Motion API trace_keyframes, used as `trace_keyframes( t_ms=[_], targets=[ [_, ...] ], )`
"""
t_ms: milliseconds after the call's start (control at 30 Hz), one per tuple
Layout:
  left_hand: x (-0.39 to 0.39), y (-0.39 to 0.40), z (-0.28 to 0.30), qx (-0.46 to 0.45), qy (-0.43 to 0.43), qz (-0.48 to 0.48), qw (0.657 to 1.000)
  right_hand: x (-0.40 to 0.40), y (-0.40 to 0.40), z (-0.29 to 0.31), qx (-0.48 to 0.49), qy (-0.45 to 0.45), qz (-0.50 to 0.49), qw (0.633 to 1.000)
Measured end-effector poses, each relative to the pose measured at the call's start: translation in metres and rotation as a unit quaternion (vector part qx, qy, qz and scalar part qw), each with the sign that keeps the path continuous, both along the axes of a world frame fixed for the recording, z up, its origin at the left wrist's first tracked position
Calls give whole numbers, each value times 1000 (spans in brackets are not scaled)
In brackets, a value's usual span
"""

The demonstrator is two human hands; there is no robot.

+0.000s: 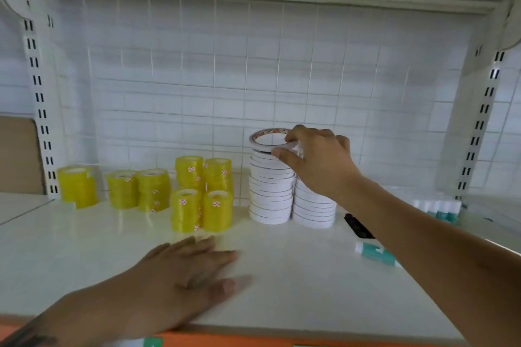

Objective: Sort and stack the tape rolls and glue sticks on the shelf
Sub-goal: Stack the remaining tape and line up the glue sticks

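Note:
Two stacks of white tape rolls stand side by side on the white shelf (296, 284). My right hand (318, 160) pinches the top white roll (266, 140) of the taller left stack (270, 191); the shorter right stack (313, 208) is partly hidden behind my wrist. Several stacks of yellow tape rolls (201, 194) stand to the left. My left hand (183, 276) rests flat on the shelf near its front edge, fingers spread, holding nothing. Teal-and-white glue sticks (377, 253) lie under my right forearm, and more glue sticks (439, 210) stand at the back right.
A wire grid back panel (253, 79) closes the shelf behind the stacks. Slotted white uprights (39, 98) frame both sides. A dark object (358, 225) lies beside the white stacks. An orange strip (253, 339) runs along the shelf's front edge.

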State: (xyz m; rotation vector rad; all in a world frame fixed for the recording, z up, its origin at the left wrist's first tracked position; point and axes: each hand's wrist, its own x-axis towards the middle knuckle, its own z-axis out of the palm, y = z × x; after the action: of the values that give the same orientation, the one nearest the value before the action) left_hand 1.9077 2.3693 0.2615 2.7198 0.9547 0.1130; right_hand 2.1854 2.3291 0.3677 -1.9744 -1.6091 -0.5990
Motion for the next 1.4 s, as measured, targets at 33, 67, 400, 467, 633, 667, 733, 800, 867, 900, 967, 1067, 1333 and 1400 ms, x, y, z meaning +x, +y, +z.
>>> trace_keyframes(
  t_ms=[33,67,400,467,633,667,733,800,867,900,967,1067,1333,1400],
  targets=[
    [2,0,0,-7,16,-4,1000,0,10,1,-12,-6,-16,1000],
    [3,-1,0,-10,28,-8,1000,1,17,2,-25,-9,-30,999],
    [4,0,2,1,69,-9,998,6,25,-1,-53,-53,-69,995],
    [4,0,3,-1,75,-9,997,5,25,-3,-64,-52,-74,994],
    [4,-2,5,-7,73,-4,997,1,23,-5,-69,-32,-54,996],
    [3,-2,5,-9,71,-3,997,1,20,-5,-61,-28,-44,997],
    [2,-2,6,-12,70,-1,997,2,4,-6,-27,-30,-11,999],
    [1,-1,5,-16,67,0,998,6,-20,-9,20,-44,35,998],
    [1,0,4,-23,50,-1,998,17,-46,-16,20,-38,51,998],
    [0,1,3,-27,42,-3,999,25,-58,-20,-4,-21,38,999],
    [1,4,4,-35,28,-5,999,43,-78,-29,-62,23,-5,998],
    [11,3,10,-11,8,-22,1000,74,-99,-45,-108,52,-51,992],
    [113,-38,38,87,19,-136,987,124,-130,-87,-181,87,-66,977],
    [140,-39,43,94,0,-148,985,126,-132,-96,-180,95,-60,977]
  ],
)
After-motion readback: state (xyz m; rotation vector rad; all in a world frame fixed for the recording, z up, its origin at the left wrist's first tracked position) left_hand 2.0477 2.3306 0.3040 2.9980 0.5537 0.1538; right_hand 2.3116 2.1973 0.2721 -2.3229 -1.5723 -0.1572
